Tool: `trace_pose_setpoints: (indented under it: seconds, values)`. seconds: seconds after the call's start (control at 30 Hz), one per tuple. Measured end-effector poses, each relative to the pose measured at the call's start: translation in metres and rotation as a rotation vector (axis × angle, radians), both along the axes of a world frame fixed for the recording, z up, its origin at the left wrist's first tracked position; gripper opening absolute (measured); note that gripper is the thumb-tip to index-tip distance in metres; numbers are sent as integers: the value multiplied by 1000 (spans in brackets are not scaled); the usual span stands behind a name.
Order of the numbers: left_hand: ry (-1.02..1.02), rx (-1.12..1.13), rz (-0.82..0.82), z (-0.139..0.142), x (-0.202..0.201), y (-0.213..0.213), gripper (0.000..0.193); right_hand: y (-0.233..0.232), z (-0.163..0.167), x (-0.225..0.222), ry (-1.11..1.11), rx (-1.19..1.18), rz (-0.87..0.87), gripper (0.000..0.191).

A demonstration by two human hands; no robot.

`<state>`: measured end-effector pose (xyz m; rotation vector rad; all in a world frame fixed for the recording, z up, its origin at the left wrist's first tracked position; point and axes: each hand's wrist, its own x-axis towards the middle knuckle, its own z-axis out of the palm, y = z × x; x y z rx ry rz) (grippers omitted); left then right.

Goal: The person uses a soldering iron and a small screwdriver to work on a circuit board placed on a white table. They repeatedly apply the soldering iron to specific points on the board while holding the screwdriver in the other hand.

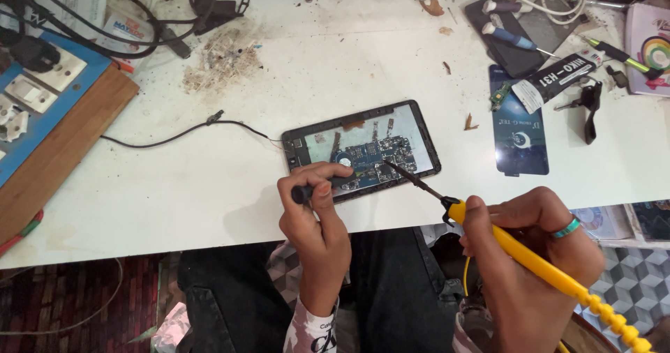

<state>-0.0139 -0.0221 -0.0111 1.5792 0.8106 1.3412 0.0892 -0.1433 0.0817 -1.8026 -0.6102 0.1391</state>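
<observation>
Two hands work over an opened tablet (pixel 361 149) that lies face down near the front edge of the white table (pixel 174 185), its back cover off and the circuit board (pixel 377 156) bare. The left hand (pixel 314 210) has its fingers curled tight around a dark tool handle (pixel 301 194), laid across the tablet's near rim; that grip also seems to pin the tablet so it cannot slide. The right hand (pixel 530 245), which wears a teal ring (pixel 567 227), is closed around a yellow soldering iron (pixel 537 266) held like a pen, with the fingers well back from the hot end. Its dark tip (pixel 391 164) slants in from the front right and touches the board near the middle, a low angle that keeps the view of the board open.

A thin black wire (pixel 181 133) runs from the tablet's left end toward the table's left edge, where a blue switchboard (pixel 42 95) sits on a wooden panel (pixel 63 151). Toward the back right corner lie a blue-handled screwdriver (pixel 509 38), a white-and-black tube (pixel 555 77), a dark card (pixel 520 133) and a green-handled screwdriver (pixel 618 53), all well apart from the tablet but within reach. Brown residue (pixel 223 60) stains the table near the back edge, left of centre.
</observation>
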Motion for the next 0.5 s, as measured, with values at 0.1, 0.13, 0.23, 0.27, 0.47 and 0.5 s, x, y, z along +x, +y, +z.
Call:
trace_pose_setpoints:
  seconds: [0.1, 0.13, 0.23, 0.27, 0.47, 0.5]
  values:
    - [-12, 1, 1, 1, 0, 0, 17, 0, 0, 0, 9, -16, -8, 23]
    - [-12, 1, 2, 1, 1, 0, 17, 0, 0, 0, 9, -17, -5, 23]
    - [-12, -5, 6, 0, 1, 0, 17, -1, 2, 0, 0, -30, 1, 23]
    - [-10, -8, 7, 0, 1, 0, 17, -1, 2, 0, -9, -38, -1, 23]
    - [-20, 2, 5, -1, 1, 1, 18, 2, 0, -1, 7, 15, 3, 22]
    - [-22, 3, 3, -1, 1, 1, 18, 2, 0, -1, 10, 17, 7, 22]
